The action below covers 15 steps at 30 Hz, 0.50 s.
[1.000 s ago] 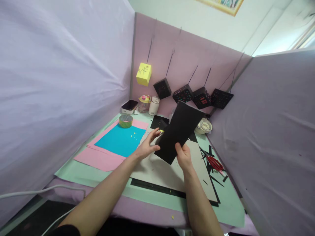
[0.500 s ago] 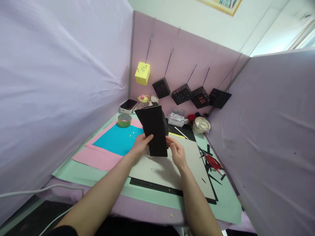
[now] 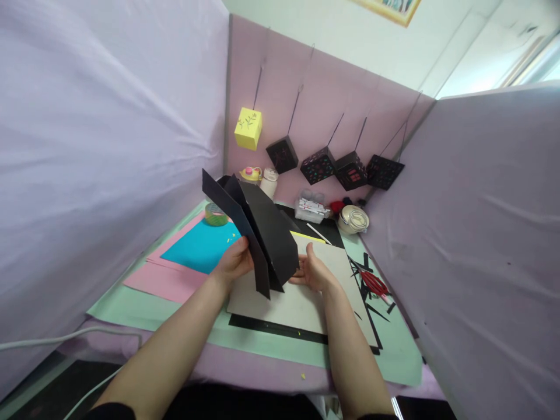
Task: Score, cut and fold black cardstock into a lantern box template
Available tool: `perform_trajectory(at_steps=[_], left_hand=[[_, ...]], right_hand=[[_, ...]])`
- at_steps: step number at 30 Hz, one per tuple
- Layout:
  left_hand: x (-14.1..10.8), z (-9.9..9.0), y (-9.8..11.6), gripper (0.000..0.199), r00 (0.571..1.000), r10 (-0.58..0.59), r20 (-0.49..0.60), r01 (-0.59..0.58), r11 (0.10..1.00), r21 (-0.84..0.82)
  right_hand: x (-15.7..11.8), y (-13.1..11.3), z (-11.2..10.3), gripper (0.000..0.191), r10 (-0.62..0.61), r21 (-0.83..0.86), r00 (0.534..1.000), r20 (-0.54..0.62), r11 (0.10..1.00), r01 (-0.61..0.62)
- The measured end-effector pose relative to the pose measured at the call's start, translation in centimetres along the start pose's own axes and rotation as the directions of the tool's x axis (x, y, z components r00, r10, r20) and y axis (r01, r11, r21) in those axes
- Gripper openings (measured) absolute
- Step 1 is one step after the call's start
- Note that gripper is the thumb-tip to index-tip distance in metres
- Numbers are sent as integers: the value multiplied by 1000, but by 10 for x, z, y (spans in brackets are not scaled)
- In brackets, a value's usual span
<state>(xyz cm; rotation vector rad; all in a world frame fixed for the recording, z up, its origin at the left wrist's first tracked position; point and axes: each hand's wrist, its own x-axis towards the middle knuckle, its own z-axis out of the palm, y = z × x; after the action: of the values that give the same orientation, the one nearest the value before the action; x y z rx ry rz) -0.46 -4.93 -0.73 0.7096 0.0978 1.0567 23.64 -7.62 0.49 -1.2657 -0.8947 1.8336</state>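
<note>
A folded piece of black cardstock [image 3: 272, 230] with several flaps is held up, tilted, over the grey board [image 3: 289, 312]. My left hand [image 3: 235, 261] grips its left lower side, with the thumb on the near flap and the other fingers partly hidden. At its right lower edge is my right hand [image 3: 315, 272], open, with the thumb raised and the fingers stretched towards the card. Those fingertips are at the card's edge; whether they touch it I cannot tell. Under the grey board, black sheets show along its edges.
Blue paper [image 3: 192, 248] and pink paper [image 3: 161, 281] lie left, with a tape roll [image 3: 216, 214] behind. Red-handled scissors [image 3: 374, 283] lie among black scraps at right. Markers in a clear box [image 3: 311, 208] and a cream bowl [image 3: 353, 220] stand behind. Decorated boxes, including a yellow box [image 3: 248, 129], hang above.
The black cardstock has turned and tipped left, and its flaps now stand apart, showing the folded form. My left hand has moved left and down; my right hand's fingers have spread, with the thumb raised.
</note>
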Motion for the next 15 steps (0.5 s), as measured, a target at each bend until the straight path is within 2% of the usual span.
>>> perform_trajectory(at_steps=[4, 7, 9, 11, 13, 15], left_hand=[[-5, -3, 0, 32, 998, -58, 28, 58, 998, 25], [-6, -2, 1, 34, 994, -103, 20, 102, 993, 57], [-4, 1, 1, 38, 996, -94, -8, 94, 993, 70], [2, 5, 0, 39, 994, -72, -80, 79, 993, 91], [8, 9, 0, 36, 978, -41, -203, 73, 986, 150], [14, 13, -1, 33, 937, 15, -350, 77, 966, 247]], right_hand=[[-2, 3, 11, 83, -71, 114, 970, 231, 993, 45], [-5, 2, 17, 84, -205, 214, 940, 273, 966, 148], [-8, -1, 15, 82, -353, 297, 909, 221, 912, 282], [-12, -5, 6, 80, -501, 381, 856, 124, 821, 425], [-15, -8, -9, 78, -597, 442, 802, 20, 725, 528], [-19, -10, -25, 77, -646, 481, 760, -69, 646, 593]])
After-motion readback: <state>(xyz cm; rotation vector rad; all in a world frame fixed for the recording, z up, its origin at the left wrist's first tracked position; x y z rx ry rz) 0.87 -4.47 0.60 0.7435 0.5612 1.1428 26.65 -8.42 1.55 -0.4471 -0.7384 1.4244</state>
